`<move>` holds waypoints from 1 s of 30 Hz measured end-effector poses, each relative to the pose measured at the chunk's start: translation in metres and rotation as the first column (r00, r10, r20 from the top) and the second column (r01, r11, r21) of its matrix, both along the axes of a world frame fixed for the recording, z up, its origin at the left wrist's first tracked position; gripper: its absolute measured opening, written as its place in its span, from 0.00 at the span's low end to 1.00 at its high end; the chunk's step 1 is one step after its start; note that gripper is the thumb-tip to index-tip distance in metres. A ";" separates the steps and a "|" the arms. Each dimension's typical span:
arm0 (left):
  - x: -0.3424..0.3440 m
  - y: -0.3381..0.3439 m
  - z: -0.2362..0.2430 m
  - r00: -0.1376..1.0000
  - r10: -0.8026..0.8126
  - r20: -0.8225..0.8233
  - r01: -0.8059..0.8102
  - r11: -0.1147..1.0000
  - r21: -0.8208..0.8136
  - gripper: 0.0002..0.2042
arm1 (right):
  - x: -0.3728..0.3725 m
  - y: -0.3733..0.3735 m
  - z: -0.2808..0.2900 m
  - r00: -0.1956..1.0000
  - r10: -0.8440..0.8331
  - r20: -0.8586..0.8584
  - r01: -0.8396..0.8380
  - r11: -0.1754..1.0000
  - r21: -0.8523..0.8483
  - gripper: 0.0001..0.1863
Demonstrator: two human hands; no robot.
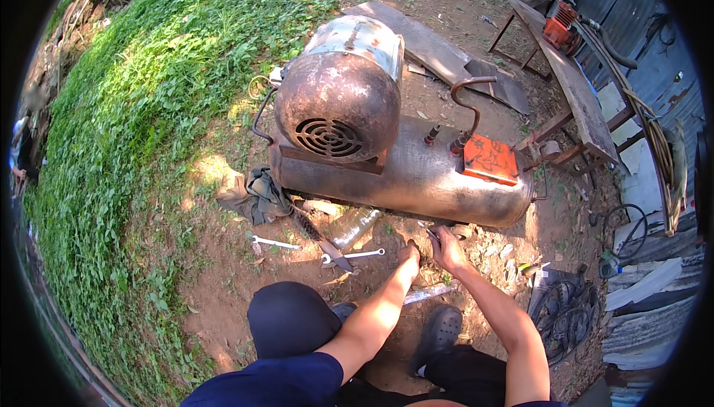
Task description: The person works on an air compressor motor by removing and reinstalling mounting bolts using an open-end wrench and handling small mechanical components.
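A rusty air compressor stands on the dirt before me, with a round motor [338, 102] above a long cylindrical tank [416, 176]. Just in front of the tank's lower edge, my right hand [447, 249] is closed, with a small thin metal piece near its fingertips that I cannot make out. Beside it, a little to the left, my left hand [407, 253] is closed too; whatever it may hold is hidden. To the left lie one wrench [276, 243] and a second wrench [355, 255], which touches a long dark blade-like tool [327, 247].
A clear plastic bottle [357, 227] and a crumpled cloth [260, 197] lie by the tank. An orange plate [490, 159] sits on its right end. Coiled black hose [567, 310] rests at right. Beyond stands a bench [565, 84] with an orange machine [560, 29]. Grass borders the left.
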State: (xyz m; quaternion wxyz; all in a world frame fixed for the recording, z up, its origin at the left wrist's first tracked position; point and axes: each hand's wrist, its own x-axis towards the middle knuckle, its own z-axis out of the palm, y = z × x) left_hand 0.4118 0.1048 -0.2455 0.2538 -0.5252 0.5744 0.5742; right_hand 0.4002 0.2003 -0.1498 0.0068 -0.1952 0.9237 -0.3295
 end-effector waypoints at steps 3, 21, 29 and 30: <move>0.000 0.003 -0.022 0.999 0.048 0.014 -0.047 0.997 -0.057 0.30 | 0.011 0.006 -0.016 0.990 -0.120 0.070 0.121 0.993 -0.014 0.09; 0.040 -0.065 -0.031 0.808 0.244 -0.536 -0.284 0.959 0.009 0.07 | 0.021 -0.015 -0.103 0.943 0.020 0.333 -0.035 0.999 0.038 0.14; 0.076 -0.086 -0.028 0.835 -0.235 -0.497 -0.042 0.873 -0.485 0.12 | 0.015 -0.051 -0.080 0.869 0.163 0.468 -0.212 0.976 0.053 0.14; 0.078 -0.088 -0.027 0.841 -0.245 -0.482 -0.019 0.878 -0.479 0.12 | 0.018 -0.047 -0.077 0.883 0.170 0.437 -0.226 0.971 0.078 0.13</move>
